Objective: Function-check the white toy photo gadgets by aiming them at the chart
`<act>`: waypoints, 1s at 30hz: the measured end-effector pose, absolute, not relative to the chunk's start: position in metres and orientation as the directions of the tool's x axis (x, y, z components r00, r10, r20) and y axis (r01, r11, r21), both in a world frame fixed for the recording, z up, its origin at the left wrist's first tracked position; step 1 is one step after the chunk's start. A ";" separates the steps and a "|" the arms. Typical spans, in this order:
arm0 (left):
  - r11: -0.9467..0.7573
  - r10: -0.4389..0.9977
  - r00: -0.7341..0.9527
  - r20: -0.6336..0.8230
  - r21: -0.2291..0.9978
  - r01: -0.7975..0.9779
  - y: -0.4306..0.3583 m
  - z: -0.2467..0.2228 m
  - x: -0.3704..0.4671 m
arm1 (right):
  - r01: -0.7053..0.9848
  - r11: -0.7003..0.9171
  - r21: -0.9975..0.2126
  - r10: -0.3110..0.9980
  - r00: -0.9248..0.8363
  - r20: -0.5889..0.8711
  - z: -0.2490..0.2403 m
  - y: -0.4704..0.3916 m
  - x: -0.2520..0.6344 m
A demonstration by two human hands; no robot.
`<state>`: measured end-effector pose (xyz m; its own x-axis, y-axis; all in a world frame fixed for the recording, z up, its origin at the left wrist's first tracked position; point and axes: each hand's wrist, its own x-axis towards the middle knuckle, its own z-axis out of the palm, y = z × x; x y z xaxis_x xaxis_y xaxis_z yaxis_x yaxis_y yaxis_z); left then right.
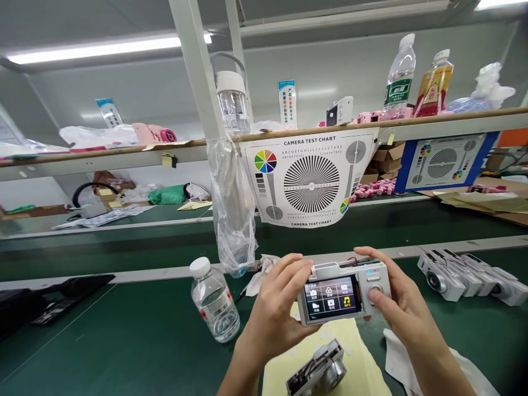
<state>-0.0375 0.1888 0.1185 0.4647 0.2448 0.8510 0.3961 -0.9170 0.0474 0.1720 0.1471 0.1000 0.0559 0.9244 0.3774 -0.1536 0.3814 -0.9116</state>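
A silver digital camera (330, 300) is held up between both hands, its lit screen showing a menu of icons. My left hand (276, 300) is closed around its left end. On the other end, my right hand (398, 300) grips the body, with the thumb on the round button pad. The camera's top looks uncovered, with a red wire showing. Below it, a second silver camera (317, 369) with its inside exposed lies on a yellow sheet (363, 366).
Several silver cameras (466, 275) stand in a row at the right. A water bottle (215, 302) is left of my hands. A camera test chart (311, 181) hangs from the shelf ahead, beside a plastic bag (233, 214). A white cloth (396, 357) lies at the lower right.
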 end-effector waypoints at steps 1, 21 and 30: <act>-0.916 0.236 0.462 0.855 0.036 0.400 0.188 0.119 -0.037 | -0.153 0.390 -0.908 0.921 0.068 0.384 0.100 0.147 0.172; -0.919 0.275 0.468 0.840 0.087 0.384 0.192 0.117 -0.039 | -0.074 0.384 -0.920 0.922 0.085 0.378 0.107 0.141 0.168; -0.913 0.342 0.450 0.825 0.178 0.367 0.196 0.117 -0.044 | -0.297 0.362 -0.883 0.910 -0.093 0.404 0.105 0.144 0.174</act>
